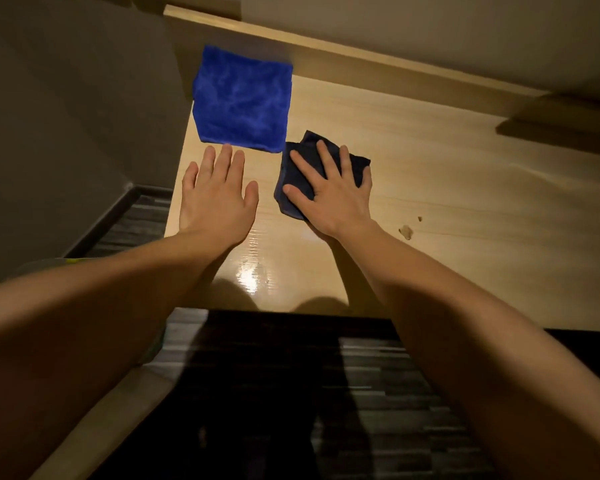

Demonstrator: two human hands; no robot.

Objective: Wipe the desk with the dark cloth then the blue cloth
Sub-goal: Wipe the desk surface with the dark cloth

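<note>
The dark cloth lies folded on the light wooden desk, and my right hand presses flat on top of it with fingers spread. The bright blue cloth lies folded at the desk's far left corner, just beyond and to the left of the dark cloth. My left hand rests flat on the desk near its left edge, fingers apart, its fingertips close to the blue cloth's near edge and holding nothing.
A wall runs along the desk's left edge and a raised back ledge along the far side. Small brown specks sit on the desk right of my right wrist. Dark striped floor lies below the front edge.
</note>
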